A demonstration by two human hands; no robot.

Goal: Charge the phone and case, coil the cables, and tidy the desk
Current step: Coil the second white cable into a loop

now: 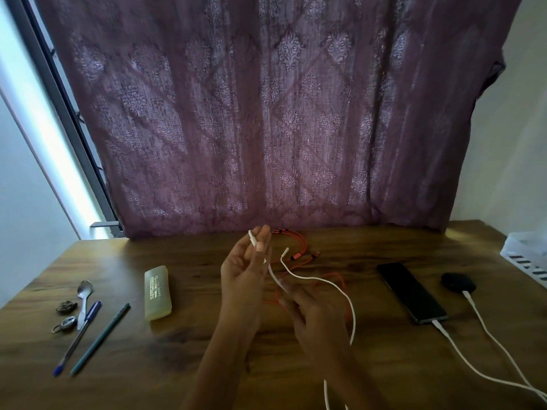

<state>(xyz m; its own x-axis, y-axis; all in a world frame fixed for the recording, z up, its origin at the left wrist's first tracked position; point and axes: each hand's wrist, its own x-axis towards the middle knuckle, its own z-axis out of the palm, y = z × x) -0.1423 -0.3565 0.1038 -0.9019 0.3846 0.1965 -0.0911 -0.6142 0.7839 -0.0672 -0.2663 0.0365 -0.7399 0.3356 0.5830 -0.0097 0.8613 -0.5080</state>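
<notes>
A: Step in hand?
B: Coiling the white cable. My left hand is raised mid-counter, thumb and fingers pinching the plug end. My right hand sits at its 5 o'clock with fingers half-curled beside the cable. It's blurred, so I can't tell if they grip it.
A: Phone, case?
B: Phone at 3 o'clock and case just past it, each with a white lead plugged in. I'd judge charging done.
A: How to do it well?
B: Keep the pinch fixed and lay even loops with the right. Lift the slack clear of the orange cable at 12 o'clock, since they overlap and could snag.
A: Surroundings?
B: Wooden counter. Box at 9 o'clock, spoon and pens at 8, plus small bits I can't identify. Tray at the far 3 o'clock edge. Purple curtain behind, window at 10.
</notes>
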